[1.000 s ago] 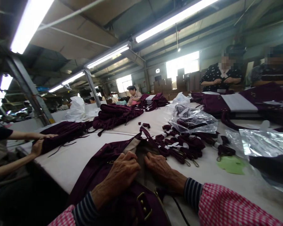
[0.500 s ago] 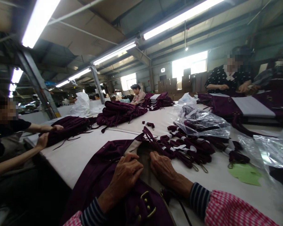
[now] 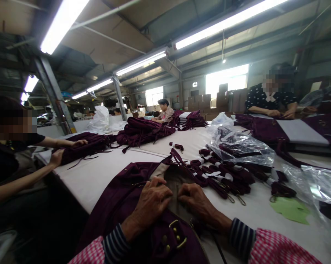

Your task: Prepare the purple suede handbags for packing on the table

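Left hand (image 3: 150,200): fingers curled in, gripping cloth at its side of the bag mouth; exact pinch point hidden by knuckles. Looks like it holds that edge back.
Right hand (image 3: 197,200): curled, fingertips closed on the opposite side, at the lining. Opposes the left, so the mouth likely can't fold shut.
Purple handbag (image 3: 118,187): on the table, under the left hand and running nearer the body; mouth between both hands. Table probably takes the weight, so hands only manage the opening.
Beige lining (image 3: 159,171): exposed just beyond the left hand and down between the hands, because the mouth is spread.
Brass buckle (image 3: 178,234): on the bag, on the near side of the hands, facing up; sits out from under the fingers.
Strap bundles (image 3: 228,178): beyond and right of the right hand, heaped. White wraps round them, likely to keep each one coiled.
Metal hooks (image 3: 241,200): at the strap ends, toward the right hand.
Transparent plastic bag (image 3: 253,156): past the bundles, crumpled, purple pieces visible through it.
Green paper (image 3: 290,209): right of the right hand, flat on white table (image 3: 85,183).
Co-worker's hands (image 3: 57,157): far left of the left hand, on a purple pile (image 3: 90,146), seemingly steadying it from both sides.
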Tool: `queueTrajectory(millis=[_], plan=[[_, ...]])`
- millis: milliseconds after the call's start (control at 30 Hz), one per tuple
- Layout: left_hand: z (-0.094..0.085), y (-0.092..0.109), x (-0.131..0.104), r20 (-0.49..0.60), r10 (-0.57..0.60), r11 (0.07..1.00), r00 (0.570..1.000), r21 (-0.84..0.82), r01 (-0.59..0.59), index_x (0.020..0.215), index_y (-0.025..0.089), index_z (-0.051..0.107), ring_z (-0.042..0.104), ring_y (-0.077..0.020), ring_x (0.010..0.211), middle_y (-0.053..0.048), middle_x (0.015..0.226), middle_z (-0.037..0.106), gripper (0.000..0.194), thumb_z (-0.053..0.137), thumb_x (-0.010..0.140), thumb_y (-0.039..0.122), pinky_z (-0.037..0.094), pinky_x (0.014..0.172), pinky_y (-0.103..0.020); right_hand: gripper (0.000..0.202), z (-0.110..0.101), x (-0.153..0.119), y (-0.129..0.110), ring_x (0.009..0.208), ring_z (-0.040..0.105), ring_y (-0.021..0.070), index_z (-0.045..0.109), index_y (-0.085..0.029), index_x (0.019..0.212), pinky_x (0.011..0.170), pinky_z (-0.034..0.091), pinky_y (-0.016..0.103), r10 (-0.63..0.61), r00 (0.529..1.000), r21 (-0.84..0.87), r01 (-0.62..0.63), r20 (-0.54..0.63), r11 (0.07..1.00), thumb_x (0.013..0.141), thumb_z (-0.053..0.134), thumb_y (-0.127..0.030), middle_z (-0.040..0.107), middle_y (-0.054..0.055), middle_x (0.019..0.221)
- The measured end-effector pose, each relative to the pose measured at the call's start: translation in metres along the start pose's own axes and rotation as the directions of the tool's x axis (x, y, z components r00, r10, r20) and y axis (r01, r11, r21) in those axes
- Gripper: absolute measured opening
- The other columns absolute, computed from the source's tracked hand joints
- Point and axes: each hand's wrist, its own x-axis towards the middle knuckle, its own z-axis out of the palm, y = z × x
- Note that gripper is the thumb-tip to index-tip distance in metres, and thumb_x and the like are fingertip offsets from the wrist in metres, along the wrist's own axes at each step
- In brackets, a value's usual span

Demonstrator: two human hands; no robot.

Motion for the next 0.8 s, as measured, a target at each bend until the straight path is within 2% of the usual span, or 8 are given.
queueTrajectory(millis=[100,167,300,433,533,667,733,800], plan=[[-0.003,0.01,0.003,0.067,-0.023,0.999,0.997,-0.027,0.025,0.1,0.033,0.072,0.049,-0.0251,0.126,0.003,0.106,0.071,0.026,0.067,0.083,0.013,0.031,0.098,-0.042,0.008,0.003,-0.018,-0.001,0.062,0.052,0.0122,0.062,-0.016,0.067,0.059,0.038,0.022,-0.002,1.0,0.358,0.006,-0.012,0.934,0.071,0.058,-0.011,0.057,-0.003,0.063],[-0.004,0.019,0.007,0.117,-0.039,0.999,0.992,-0.025,0.042,0.1,0.032,0.072,0.052,-0.0241,0.117,0.002,0.11,0.068,0.027,0.068,0.08,0.015,0.034,0.097,-0.04,0.006,0.008,-0.024,-0.001,0.06,0.049,0.0113,0.063,-0.016,0.065,0.057,0.036,0.022,0.044,0.997,0.47,-0.011,-0.059,0.883,0.069,0.059,-0.012,0.056,-0.004,0.062],[0.003,0.031,0.013,0.202,-0.071,0.994,0.977,0.097,0.053,0.089,0.024,0.069,0.057,-0.0205,0.094,-0.001,0.104,0.063,0.02,0.062,0.074,0.013,0.04,0.086,-0.036,0.008,0.017,-0.024,0.0,0.06,0.049,0.0105,0.066,-0.014,0.063,0.055,0.035,0.02,0.076,0.99,0.525,-0.002,-0.118,0.851,0.064,0.062,-0.008,0.057,-0.004,0.06],[0.023,0.015,0.015,0.151,0.016,0.99,0.988,0.133,-0.037,0.079,0.023,0.067,0.059,-0.0192,0.087,-0.001,0.096,0.063,0.009,0.058,0.082,0.021,0.043,0.082,-0.033,0.014,0.009,-0.026,0.003,0.067,0.057,0.0114,0.073,-0.015,0.073,0.062,0.041,0.02,-0.038,0.996,0.476,0.069,-0.076,0.877,0.071,0.062,-0.008,0.064,-0.004,0.069],[0.036,-0.004,0.015,0.097,0.097,0.989,0.99,0.104,-0.107,0.084,0.029,0.071,0.061,-0.0181,0.085,0.0,0.101,0.065,0.018,0.056,0.091,0.034,0.046,0.08,-0.031,0.017,-0.014,-0.041,-0.001,0.076,0.063,0.0136,0.078,-0.019,0.092,0.066,0.044,0.02,-0.056,0.998,0.337,0.06,-0.022,0.94,0.077,0.07,-0.015,0.069,-0.002,0.081],[0.042,-0.019,0.009,0.002,0.113,0.985,0.994,0.129,-0.112,0.082,0.03,0.072,0.064,-0.0191,0.089,0.0,0.106,0.067,0.023,0.055,0.093,0.042,0.048,0.082,-0.031,0.021,-0.072,-0.08,-0.006,0.081,0.064,0.0147,0.074,-0.021,0.103,0.074,0.047,0.023,-0.043,0.998,-0.085,0.04,-0.034,0.996,0.082,0.072,-0.019,0.071,0.001,0.097],[0.044,-0.022,0.005,-0.062,0.117,0.984,0.991,0.141,-0.107,0.084,0.03,0.072,0.065,-0.0207,0.092,-0.001,0.11,0.067,0.022,0.058,0.091,0.045,0.049,0.083,-0.031,0.013,-0.107,-0.103,0.003,0.084,0.063,0.0158,0.07,-0.019,0.1,0.075,0.047,0.026,-0.061,0.997,-0.375,0.041,-0.04,0.926,0.088,0.065,-0.019,0.069,0.004,0.101],[0.045,-0.025,0.002,-0.107,0.133,0.981,0.985,0.155,-0.116,0.085,0.03,0.072,0.065,-0.0214,0.094,-0.001,0.112,0.068,0.021,0.059,0.09,0.045,0.05,0.083,-0.031,0.011,-0.138,-0.126,0.023,0.087,0.061,0.0196,0.065,-0.017,0.093,0.071,0.046,0.029,-0.031,0.998,-0.67,-0.013,-0.054,0.742,0.09,0.056,-0.011,0.066,0.007,0.099]])
